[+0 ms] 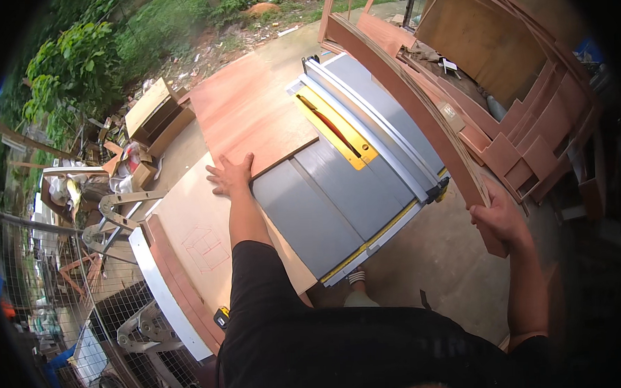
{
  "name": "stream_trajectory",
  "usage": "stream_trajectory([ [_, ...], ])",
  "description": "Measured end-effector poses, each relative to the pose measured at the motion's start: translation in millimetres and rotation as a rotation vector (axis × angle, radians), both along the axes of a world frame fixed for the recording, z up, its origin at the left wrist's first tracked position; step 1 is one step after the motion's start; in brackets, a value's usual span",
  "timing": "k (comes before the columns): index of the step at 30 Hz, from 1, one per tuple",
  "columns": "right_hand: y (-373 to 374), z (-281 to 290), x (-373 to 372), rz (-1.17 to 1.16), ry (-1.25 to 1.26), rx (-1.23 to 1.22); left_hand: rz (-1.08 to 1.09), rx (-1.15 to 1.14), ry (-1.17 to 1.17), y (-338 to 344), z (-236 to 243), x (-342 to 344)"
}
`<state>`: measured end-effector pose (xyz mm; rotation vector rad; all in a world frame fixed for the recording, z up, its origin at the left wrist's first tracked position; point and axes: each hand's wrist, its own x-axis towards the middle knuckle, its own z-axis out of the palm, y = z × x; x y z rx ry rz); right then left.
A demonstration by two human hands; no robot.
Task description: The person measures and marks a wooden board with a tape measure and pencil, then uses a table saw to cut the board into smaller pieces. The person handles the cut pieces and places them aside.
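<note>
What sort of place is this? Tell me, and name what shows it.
Most likely an outdoor woodworking yard: a grey table saw with a yellow insert, a long wooden board gripped in the right hand, and leafy greenery beyond the work area.

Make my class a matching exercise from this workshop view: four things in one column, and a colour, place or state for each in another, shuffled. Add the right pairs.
Things
1. Left hand
2. Right hand
3. Slotted plate
4. Red line drawing

Colours, places, states
A. Yellow
B. On the pale panel
C. Closed around the long plank
D. Spread open, palm down

Right pairs: 1-D, 2-C, 3-A, 4-B
</note>
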<state>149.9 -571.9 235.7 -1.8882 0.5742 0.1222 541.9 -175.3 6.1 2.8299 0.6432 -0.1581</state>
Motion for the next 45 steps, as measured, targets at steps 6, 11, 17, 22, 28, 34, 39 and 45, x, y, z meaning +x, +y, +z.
stream_trajectory([
  [6, 60, -68, -37, 0.103, 0.186, 0.030, -0.046, 0.036, 0.024, 69, -9, 8],
  [11, 129, -121, 50, 0.334, -0.035, 0.008, -0.090, 0.064, -0.002, 88, -19, -8],
  [17, 182, -190, 170, 0.480, -0.142, -0.149, -0.023, 0.082, -0.002, 105, -23, -84],
  [22, 218, -223, 178, 0.445, -0.008, -0.170, 0.043, 0.135, 0.051, 120, -31, -190],
  [28, 228, -306, 123, 0.529, -0.072, -0.111, 0.262, -0.077, 0.041, 82, -2, -319],
  [34, 175, -233, 55, 0.726, -0.009, -0.021, 0.636, -0.410, 0.010, 88, -29, -412],
  [39, 129, -263, 6, 0.868, 0.052, 0.057, 0.636, -1.355, 0.150, 122, -67, -502],
  [45, 79, -260, -98, 0.780, -0.062, 0.224, 0.337, -1.364, -0.011, 95, -89, -587],
])
